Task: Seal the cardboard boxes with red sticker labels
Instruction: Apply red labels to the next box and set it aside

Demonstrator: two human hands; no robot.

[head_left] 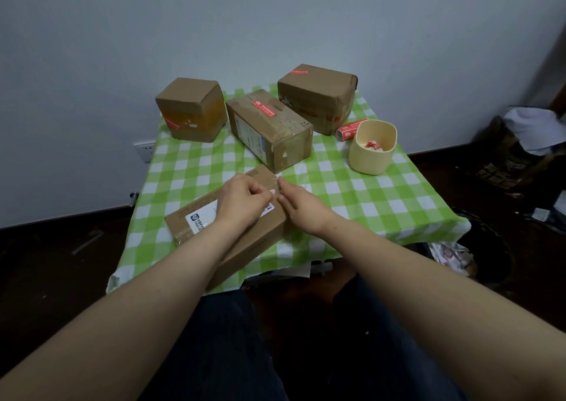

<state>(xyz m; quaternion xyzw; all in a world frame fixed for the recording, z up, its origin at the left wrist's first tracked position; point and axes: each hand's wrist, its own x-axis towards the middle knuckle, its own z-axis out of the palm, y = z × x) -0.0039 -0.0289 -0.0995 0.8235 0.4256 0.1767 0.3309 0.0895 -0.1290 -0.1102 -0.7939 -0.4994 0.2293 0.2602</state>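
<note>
- My left fingers (260,190) and right fingers (283,187) are curled, pinching what looks like one sticker label (271,191) between them.
- Cardboard box (260,241) directly under fingers, on bench (367,204).
- Label probably thin, floppy, tacky: hold edges only.

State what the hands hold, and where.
The left hand and right hand pinch a small pale strip between their fingertips, over the near box; too small to identify.

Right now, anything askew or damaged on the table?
Near box sits askew, its front corner seemingly past the table edge. Far right box has a crumpled, torn right corner. Middle box shows wrinkled tape and peeling scraps.
</note>
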